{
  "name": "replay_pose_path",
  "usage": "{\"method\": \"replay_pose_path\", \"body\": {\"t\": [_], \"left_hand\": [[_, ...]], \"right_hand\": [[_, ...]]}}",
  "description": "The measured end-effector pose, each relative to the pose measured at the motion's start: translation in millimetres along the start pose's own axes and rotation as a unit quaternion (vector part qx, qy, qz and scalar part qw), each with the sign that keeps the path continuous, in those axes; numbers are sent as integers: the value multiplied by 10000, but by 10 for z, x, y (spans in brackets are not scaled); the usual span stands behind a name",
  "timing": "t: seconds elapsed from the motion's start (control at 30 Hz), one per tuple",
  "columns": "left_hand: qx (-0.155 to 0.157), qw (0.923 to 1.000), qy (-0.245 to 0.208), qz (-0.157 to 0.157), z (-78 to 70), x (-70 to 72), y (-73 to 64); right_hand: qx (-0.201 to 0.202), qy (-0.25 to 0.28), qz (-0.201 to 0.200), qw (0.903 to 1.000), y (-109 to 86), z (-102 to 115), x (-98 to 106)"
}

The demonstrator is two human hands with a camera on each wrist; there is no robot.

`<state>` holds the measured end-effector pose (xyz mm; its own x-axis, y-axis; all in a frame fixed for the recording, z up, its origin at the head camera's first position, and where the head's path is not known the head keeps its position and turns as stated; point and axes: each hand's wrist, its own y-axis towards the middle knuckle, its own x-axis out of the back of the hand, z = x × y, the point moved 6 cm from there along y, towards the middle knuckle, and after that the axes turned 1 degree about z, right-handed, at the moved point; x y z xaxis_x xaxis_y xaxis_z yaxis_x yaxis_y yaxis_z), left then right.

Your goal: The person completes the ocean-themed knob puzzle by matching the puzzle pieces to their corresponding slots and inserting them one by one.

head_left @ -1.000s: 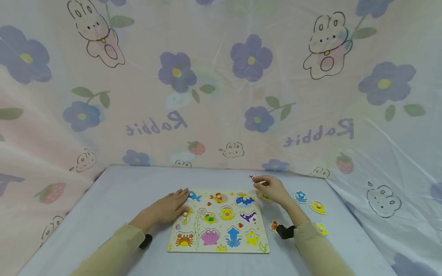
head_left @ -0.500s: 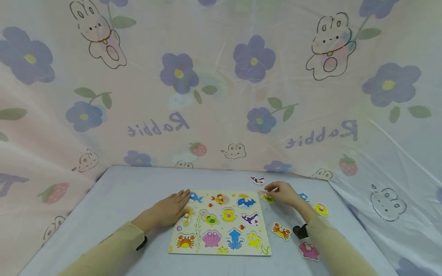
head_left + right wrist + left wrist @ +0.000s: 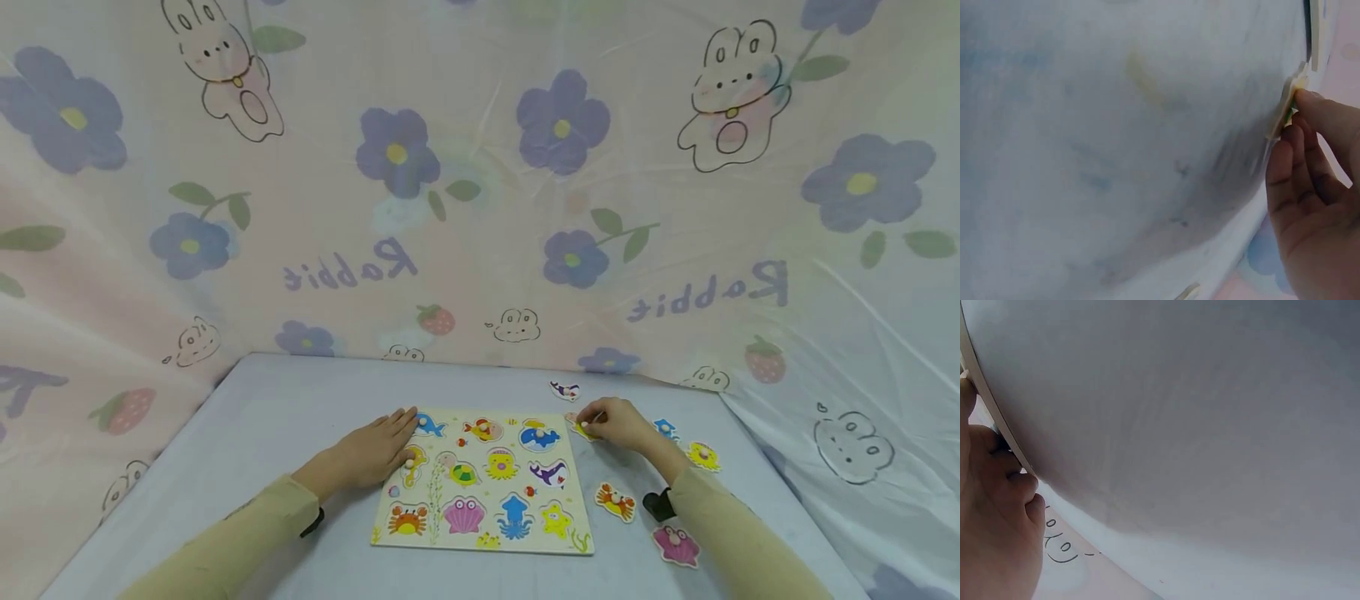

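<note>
A wooden sea-animal puzzle board [image 3: 480, 546] lies on the table. My left hand [image 3: 378, 450] rests on its upper left edge with the fingers extended; in the left wrist view the fingers [image 3: 1022, 487] lie along the board's edge [image 3: 997, 415]. Just off the upper right corner, my right hand [image 3: 617, 423] pinches a turtle puzzle piece [image 3: 579, 427]. The right wrist view has that piece [image 3: 1287, 103] between thumb and fingers, seen edge-on. Knobbed pieces sit in the board, among them a fish [image 3: 483, 430] and a blue whale [image 3: 539, 435].
Loose pieces lie right of the board: a crab [image 3: 615, 502], a pink shell [image 3: 677, 546], a yellow octopus [image 3: 703, 456] and a blue squid [image 3: 665, 429], partly covered by the right arm. A purple whale piece [image 3: 564, 390] lies behind. A printed curtain [image 3: 480, 208] hangs at the back.
My right hand has let go of the purple whale piece at the back, moved right and toward me, and taken hold of the turtle piece. The left hand stays on the board.
</note>
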<state>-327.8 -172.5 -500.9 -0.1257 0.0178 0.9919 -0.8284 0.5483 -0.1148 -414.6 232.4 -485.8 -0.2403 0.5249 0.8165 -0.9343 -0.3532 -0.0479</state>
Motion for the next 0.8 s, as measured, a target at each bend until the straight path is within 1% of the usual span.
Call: {"method": "replay_pose_path", "body": {"t": [0.1, 0.3, 0.53, 0.63, 0.7, 0.8], "left_hand": [[-2, 10000, -50, 15, -26, 26, -16], [-4, 10000, -66, -12, -54, 50, -29], [-5, 10000, 57, -21, -48, 41, -4], [-42, 10000, 2, -25, -60, 63, -14], [-42, 10000, -41, -18, -64, 72, -17], [-23, 9999, -108, -7, -57, 70, -17]], "right_hand": [[-30, 50, -8, 10000, 3, -15, -6], [76, -61, -7, 10000, -9, -26, -1], [-43, -84, -167, 9998, -62, -5, 36], [-76, 1, -257, 9996, -104, 42, 65], [-27, 84, -302, 9995, -127, 81, 76], [-21, 312, -388, 9988, -154, 136, 78]]}}
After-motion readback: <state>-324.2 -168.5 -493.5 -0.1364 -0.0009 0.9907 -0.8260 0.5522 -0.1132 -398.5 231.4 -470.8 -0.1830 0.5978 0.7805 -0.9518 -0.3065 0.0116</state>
